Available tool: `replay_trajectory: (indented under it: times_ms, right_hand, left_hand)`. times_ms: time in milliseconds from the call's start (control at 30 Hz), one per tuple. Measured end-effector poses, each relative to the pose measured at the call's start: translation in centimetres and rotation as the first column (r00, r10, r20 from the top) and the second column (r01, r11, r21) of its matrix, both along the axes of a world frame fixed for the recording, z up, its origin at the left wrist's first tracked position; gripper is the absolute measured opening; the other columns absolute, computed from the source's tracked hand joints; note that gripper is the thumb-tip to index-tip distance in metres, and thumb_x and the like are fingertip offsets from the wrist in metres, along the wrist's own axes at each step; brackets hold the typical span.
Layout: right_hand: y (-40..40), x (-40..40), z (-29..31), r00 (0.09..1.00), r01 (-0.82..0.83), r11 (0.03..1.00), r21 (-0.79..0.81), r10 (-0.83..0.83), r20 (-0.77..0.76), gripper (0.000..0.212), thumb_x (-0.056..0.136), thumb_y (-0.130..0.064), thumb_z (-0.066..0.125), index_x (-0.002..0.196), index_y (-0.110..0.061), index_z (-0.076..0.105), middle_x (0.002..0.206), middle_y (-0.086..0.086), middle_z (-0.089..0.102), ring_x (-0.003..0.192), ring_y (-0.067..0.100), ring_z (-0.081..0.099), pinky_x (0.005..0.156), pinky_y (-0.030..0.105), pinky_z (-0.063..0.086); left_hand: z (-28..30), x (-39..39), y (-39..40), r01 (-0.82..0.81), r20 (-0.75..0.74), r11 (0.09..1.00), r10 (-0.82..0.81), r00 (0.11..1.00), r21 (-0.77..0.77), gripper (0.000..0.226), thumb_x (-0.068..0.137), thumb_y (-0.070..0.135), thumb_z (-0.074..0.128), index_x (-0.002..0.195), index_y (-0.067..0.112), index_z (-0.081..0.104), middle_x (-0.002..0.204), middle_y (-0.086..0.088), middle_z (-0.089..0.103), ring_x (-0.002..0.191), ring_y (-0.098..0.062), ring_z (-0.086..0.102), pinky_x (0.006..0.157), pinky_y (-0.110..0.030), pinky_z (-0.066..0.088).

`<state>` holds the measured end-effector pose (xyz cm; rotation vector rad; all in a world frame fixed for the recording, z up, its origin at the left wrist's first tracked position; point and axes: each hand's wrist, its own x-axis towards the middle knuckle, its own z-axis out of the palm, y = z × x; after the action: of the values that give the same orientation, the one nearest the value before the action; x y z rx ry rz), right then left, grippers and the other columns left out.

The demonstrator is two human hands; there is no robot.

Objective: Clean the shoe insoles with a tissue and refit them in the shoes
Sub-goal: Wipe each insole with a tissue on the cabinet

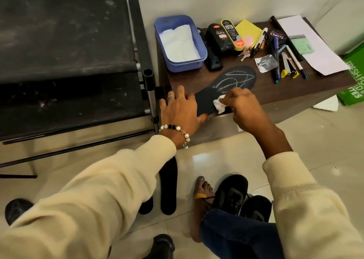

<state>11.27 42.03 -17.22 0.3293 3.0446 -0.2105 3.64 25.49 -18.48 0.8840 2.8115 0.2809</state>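
Pinched in right hand [244, 109]: tissue [278, 103] wad. Left hand [180, 109] spread, pinning black insole [226, 85], centre frame; likely light, floppy, best held at heel.

Both arms reach forward in cream sleeves, toward 12 o'clock. The left hand [178, 110], with a ring and a beaded bracelet at the wrist, lies palm down, fingers spread and straight, thumb pointing to 3 o'clock. The right hand [243, 109], at its 3 o'clock, has its fingers curled in a pinch, knuckles up, forearm bare below the pushed-up cuff.
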Motion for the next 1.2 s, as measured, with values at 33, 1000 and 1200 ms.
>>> replay_trajectory:
  times_ms: [33, 1000, 1200]
  right_hand:
    - [0.4, 0.2, 0.0, 0.998, 0.067, 0.998, 0.016, -0.067, 0.006, 0.052, 0.082, 0.011, 0.054, 0.130, -0.010, 0.056, 0.126, 0.017, 0.050, 0.114, 0.037, 0.043, 0.091, 0.034, 0.037]
    - [-1.5, -0.3, 1.0, 0.999, 0.011, 1.000, 0.013, -0.012, 0.035, 0.042, 0.090, -0.004, 0.051, 0.131, -0.012, 0.056, 0.131, 0.011, 0.049, 0.117, 0.033, 0.041, 0.092, 0.031, 0.034]
    - [-0.1, 0.0, 0.7, 1.000, -0.020, 0.999, -0.029, 0.020, 0.013, 0.047, 0.084, 0.005, 0.055, 0.127, -0.014, 0.059, 0.127, 0.012, 0.055, 0.113, 0.034, 0.047, 0.090, 0.033, 0.037]
  left_hand:
    - [0.0, -0.1, 0.0, 0.002, 0.007, 1.000, -0.002, 1.000, -0.003, 0.070, 0.079, 0.066, 0.059, 0.130, 0.020, 0.051, 0.140, -0.008, 0.036, 0.125, -0.035, 0.039, 0.102, -0.051, 0.034]
    - [0.4, 0.1, 0.0, -0.003, 0.000, 1.000, 0.003, 1.000, -0.014, 0.071, 0.079, 0.067, 0.058, 0.131, 0.020, 0.050, 0.139, -0.007, 0.037, 0.128, -0.035, 0.035, 0.104, -0.050, 0.033]
    - [0.5, 0.0, 0.1, -0.005, 0.003, 1.000, 0.005, 1.000, -0.021, 0.072, 0.078, 0.068, 0.058, 0.131, 0.019, 0.050, 0.140, -0.007, 0.037, 0.128, -0.035, 0.034, 0.104, -0.050, 0.032]
